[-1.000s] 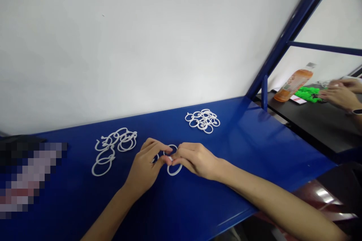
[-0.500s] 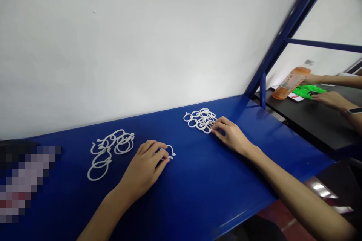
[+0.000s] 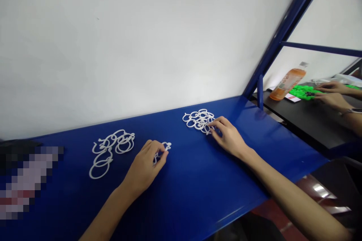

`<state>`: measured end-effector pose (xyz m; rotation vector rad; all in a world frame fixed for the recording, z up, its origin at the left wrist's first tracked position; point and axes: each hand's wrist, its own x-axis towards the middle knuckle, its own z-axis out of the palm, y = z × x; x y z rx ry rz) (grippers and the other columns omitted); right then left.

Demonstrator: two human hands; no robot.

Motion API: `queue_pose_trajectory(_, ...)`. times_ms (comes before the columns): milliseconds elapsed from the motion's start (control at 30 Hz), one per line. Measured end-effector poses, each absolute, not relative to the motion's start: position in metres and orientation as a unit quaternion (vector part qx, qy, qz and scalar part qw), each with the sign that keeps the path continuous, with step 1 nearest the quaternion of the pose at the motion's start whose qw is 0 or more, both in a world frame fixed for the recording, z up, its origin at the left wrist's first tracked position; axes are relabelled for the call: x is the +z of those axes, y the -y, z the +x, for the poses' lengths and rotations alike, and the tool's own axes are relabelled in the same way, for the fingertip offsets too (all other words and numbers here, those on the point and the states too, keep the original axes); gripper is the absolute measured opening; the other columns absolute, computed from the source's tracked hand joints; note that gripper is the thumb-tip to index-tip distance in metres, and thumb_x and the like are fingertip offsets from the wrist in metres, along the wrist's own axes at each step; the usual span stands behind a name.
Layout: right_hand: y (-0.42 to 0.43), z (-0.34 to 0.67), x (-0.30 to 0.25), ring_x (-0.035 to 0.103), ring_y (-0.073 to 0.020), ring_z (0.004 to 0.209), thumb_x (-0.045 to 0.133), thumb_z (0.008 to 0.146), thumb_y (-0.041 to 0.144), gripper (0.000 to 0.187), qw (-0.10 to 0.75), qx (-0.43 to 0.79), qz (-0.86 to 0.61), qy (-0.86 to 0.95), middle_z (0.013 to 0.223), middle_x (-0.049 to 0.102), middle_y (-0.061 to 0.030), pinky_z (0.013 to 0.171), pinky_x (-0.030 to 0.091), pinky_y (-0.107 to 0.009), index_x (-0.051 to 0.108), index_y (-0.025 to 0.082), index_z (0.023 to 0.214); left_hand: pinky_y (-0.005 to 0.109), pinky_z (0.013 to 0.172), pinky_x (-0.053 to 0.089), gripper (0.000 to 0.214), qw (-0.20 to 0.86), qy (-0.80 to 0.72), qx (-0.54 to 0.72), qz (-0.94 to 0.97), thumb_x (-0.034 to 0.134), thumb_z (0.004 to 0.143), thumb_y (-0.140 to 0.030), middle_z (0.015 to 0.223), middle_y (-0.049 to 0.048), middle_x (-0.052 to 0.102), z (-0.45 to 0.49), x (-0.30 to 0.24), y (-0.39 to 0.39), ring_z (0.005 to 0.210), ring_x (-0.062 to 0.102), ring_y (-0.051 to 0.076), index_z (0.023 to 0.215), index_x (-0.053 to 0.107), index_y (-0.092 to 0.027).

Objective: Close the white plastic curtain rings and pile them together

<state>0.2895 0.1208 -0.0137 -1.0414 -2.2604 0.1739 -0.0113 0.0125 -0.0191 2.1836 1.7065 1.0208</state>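
Working before a white wall (image 3: 158, 37), at a blue tabletop (image 3: 198, 177) set against it, beside a slanting blue frame (image 3: 278, 37) to the right. Holding both hands well apart: left hand (image 3: 145, 163) near the middle of the surface, right hand (image 3: 227, 135) farther off to the right. Leaving untouched, to the left, a spread group (image 3: 110, 143) of white rings, overlapping or perhaps linked; impossible to tell which. Reaching with the right fingers to the near right edge of a compact heap (image 3: 199, 120) of similar rings, towards the back. Touching an outermost ring there, seemingly, but impossible to tell whether pinched or only brushed. Gripping a white ring (image 3: 166, 146) between left thumb and forefinger, mostly covered by the hand, with more white showing in the gap behind the fingertips. Probably at the step of picking one ring from the heap while keeping hold of the left piece. Calling next, most likely, for a light pinch on a single ring and a careful draw clear of its neighbours, minding any small knob (image 3: 169, 144) liable to snag.
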Motion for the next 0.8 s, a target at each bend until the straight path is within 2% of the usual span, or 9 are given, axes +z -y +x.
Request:
queue_pose_trajectory(67,-0.111,0.274,-0.008,0.062,-0.0243,0.103,0.052,0.099,0.024,0.019,0.324,0.076,-0.354,0.874,0.109,0.062,-0.0116,0.092,0.054,-0.043,0.064,0.02,0.113,0.03,0.07,0.051,0.013,0.141,-0.599,0.379,0.691,0.054,0.092,-0.033,0.085,-0.0004,0.066,-0.008,-0.019,-0.012,0.074,0.062,0.015,0.101,0.058,-0.024)
queue_pose_trajectory(133,-0.099,0.251,-0.002,0.062,-0.0237,0.106,0.053,0.099,0.027,0.022,0.299,0.119,-0.291,0.901,0.114,0.063,-0.0114,0.094,0.054,-0.042,0.06,0.02,0.119,0.029,0.07,0.053,0.027,0.21,-0.604,0.407,0.653,0.056,0.092,-0.035,0.086,-0.0015,0.066,-0.005,-0.018,-0.011,0.074,0.064,0.014,0.116,0.055,-0.025)
queue_pose_trajectory(200,-0.089,0.228,0.0,0.064,-0.0223,0.105,0.055,0.099,0.031,0.029,0.263,0.181,-0.246,0.915,0.12,0.063,-0.0116,0.092,0.055,-0.04,0.055,0.019,0.126,0.029,0.072,0.054,0.034,0.29,-0.589,0.422,0.625,0.055,0.092,-0.038,0.085,-0.0026,0.065,-0.003,-0.015,-0.009,0.075,0.067,0.014,0.124,0.053,-0.026)
queue_pose_trajectory(300,-0.079,0.2,-0.005,0.066,-0.0186,0.091,0.055,0.099,0.028,0.024,0.274,0.259,-0.234,0.896,0.11,0.067,-0.0091,0.082,0.056,-0.035,0.055,0.017,0.121,0.03,0.074,0.056,0.031,0.378,-0.563,0.43,0.596,0.056,0.092,-0.042,0.086,-0.0017,0.066,-0.002,-0.011,-0.007,0.076,0.068,0.014,0.117,0.058,-0.025)
queue_pose_trajectory(400,-0.074,0.19,-0.014,0.064,-0.0149,0.079,0.054,0.099,0.023,0.01,0.315,0.303,-0.255,0.862,0.094,0.066,-0.0041,0.073,0.054,-0.029,0.058,0.018,0.107,0.029,0.076,0.056,0.026,0.416,-0.551,0.425,0.585,0.059,0.091,-0.044,0.093,0.0009,0.069,-0.002,-0.008,-0.006,0.083,0.069,0.015,0.106,0.062,-0.023)
queue_pose_trajectory(467,-0.072,0.191,-0.017,0.062,-0.014,0.079,0.056,0.098,0.024,0.009,0.336,0.318,-0.262,0.847,0.093,0.064,-0.0038,0.073,0.054,-0.028,0.057,0.019,0.105,0.028,0.076,0.055,0.024,0.428,-0.544,0.423,0.584,0.061,0.09,-0.045,0.09,0.0006,0.069,0.0,-0.008,-0.006,0.084,0.068,0.015,0.098,0.063,-0.023)
queue_pose_trajectory(600,-0.064,0.198,-0.01,0.062,-0.016,0.09,0.058,0.098,0.032,0.017,0.35,0.304,-0.226,0.857,0.106,0.062,-0.0082,0.081,0.053,-0.031,0.056,0.019,0.109,0.023,0.062,0.049,0.03,0.387,-0.565,0.45,0.573,0.065,0.086,-0.049,0.071,-0.0034,0.061,0.005,-0.008,-0.005,0.065,0.06,0.011,0.081,0.058,-0.021)
queue_pose_trajectory(700,-0.058,0.2,-0.006,0.063,-0.0151,0.08,0.065,0.094,0.04,0.025,0.338,0.317,-0.194,0.865,0.094,0.065,-0.0048,0.072,0.053,-0.028,0.057,0.019,0.105,0.021,0.057,0.044,0.034,0.34,-0.6,0.465,0.555,0.065,0.085,-0.052,0.071,-0.0037,0.059,0.008,-0.008,-0.003,0.062,0.055,0.01,0.078,0.056,-0.02)
queue_pose_trajectory(800,-0.056,0.201,-0.008,0.063,-0.0129,0.069,0.062,0.096,0.038,0.02,0.353,0.335,-0.206,0.849,0.083,0.066,-0.0016,0.064,0.051,-0.024,0.059,0.019,0.101,0.022,0.06,0.046,0.034,0.326,-0.607,0.476,0.547,0.064,0.085,-0.054,0.075,-0.0024,0.061,0.008,-0.007,-0.002,0.066,0.058,0.011,0.082,0.058,-0.021)
